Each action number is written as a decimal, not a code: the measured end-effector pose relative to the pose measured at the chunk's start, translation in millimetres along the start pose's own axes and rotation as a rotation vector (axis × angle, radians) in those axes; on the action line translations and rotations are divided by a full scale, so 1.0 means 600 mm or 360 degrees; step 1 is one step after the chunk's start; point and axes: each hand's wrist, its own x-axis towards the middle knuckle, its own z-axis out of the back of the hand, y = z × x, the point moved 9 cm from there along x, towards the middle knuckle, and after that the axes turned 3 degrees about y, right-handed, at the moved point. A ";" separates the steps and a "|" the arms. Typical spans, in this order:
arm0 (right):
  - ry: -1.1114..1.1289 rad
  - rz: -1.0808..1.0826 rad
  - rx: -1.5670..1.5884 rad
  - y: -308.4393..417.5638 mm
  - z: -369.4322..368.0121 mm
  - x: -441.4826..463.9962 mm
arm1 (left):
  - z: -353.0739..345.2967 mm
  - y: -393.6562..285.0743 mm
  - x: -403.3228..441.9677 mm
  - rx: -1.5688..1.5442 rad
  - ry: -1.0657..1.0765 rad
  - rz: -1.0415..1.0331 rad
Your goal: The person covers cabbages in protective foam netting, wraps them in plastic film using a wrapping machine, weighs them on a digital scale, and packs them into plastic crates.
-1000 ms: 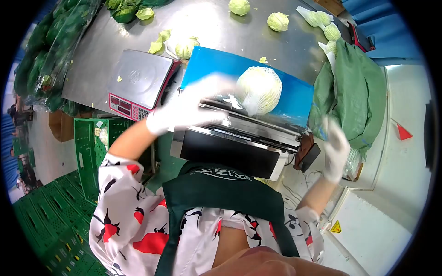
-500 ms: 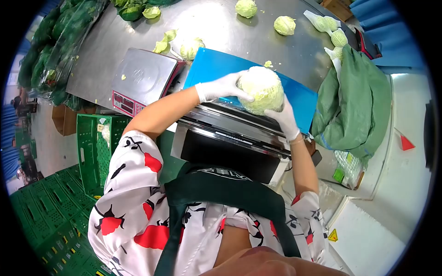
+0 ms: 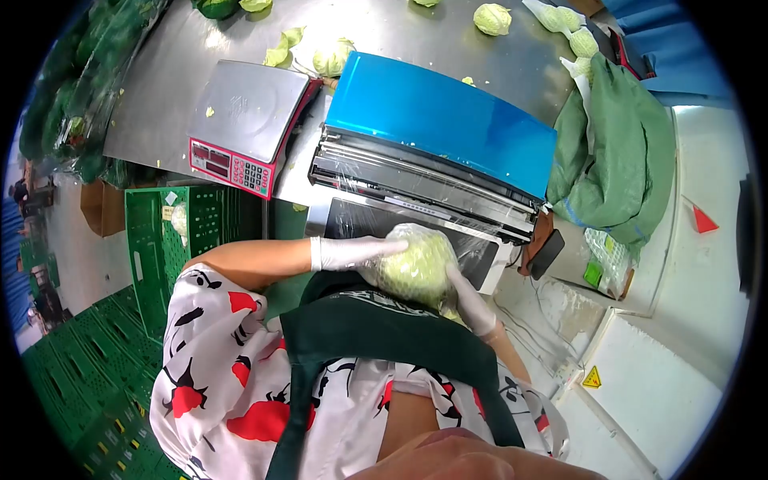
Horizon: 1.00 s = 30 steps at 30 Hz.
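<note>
A pale green cabbage (image 3: 414, 268) sits between my two gloved hands, close to my apron. Clear plastic film (image 3: 376, 212) covers the cabbage and stretches from it back to the blue-topped wrapping machine (image 3: 440, 104). My left hand (image 3: 360, 253) grips the cabbage from the left, its fingers reaching over the top. Against the right side presses my right hand (image 3: 470, 302), its fingers partly hidden by the cabbage and film. The machine's dark front plate (image 3: 472, 252) lies just beyond the cabbage.
A scale (image 3: 248, 120) with a red keypad stands left of the machine. Loose cabbages (image 3: 491, 19) and leaves (image 3: 282, 48) lie on the metal table (image 3: 160, 104). A green crate (image 3: 152, 264) is at the left. A green sack (image 3: 620, 160) and a phone (image 3: 547, 254) are at the right.
Both hands have brought the cabbage from above the machine's blue top down toward my apron. Film now stretches between the machine and the cabbage. The view has shifted slightly.
</note>
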 end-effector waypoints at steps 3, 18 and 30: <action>0.0079 -0.0036 0.0286 0.016 -0.050 0.031 | -0.006 0.020 -0.008 -0.0395 -0.0001 0.0107; -0.1066 0.0664 -0.0010 -0.013 0.108 -0.069 | 0.050 0.045 -0.155 0.0120 -0.1335 -0.1050; -0.0944 -0.0217 -0.1267 -0.247 0.141 0.102 | 0.117 0.230 0.080 0.0302 -0.0877 -0.0720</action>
